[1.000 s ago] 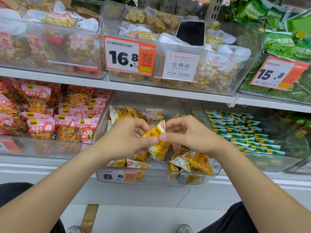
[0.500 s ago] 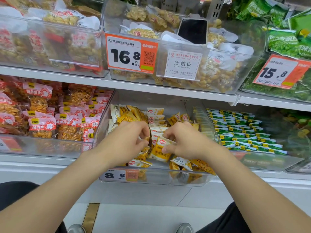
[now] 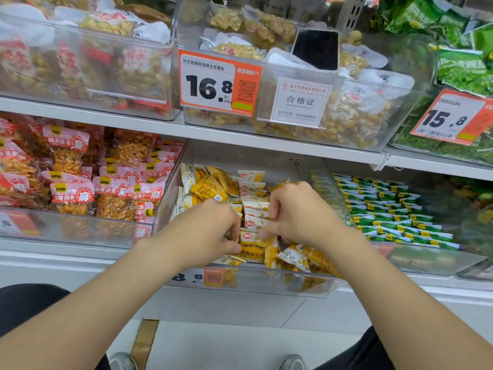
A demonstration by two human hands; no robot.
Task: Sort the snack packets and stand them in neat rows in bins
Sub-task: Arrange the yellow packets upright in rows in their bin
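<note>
Both hands pinch one yellow crab-roe packet (image 3: 252, 248). My left hand (image 3: 210, 231) has its left edge between thumb and curled fingers; my right hand (image 3: 296, 214) nips the top right corner. Packet is upright at the front of the clear middle bin (image 3: 253, 285) on the lower shelf, at the near end of a standing row of packets (image 3: 253, 194). Loose yellow packets (image 3: 298, 259) lie jumbled just right of it, under my right wrist. Tilted packets (image 3: 210, 186) sit back left in the same bin. Left neighbour bin holds red-pink peanut packets (image 3: 72, 182). Right neighbour holds green packets (image 3: 386, 209) in neat rows. On the shelf above, a 16.8 price tag (image 3: 213, 84) fronts a bin, and a black phone (image 3: 316, 49) leans among its bags.
</note>
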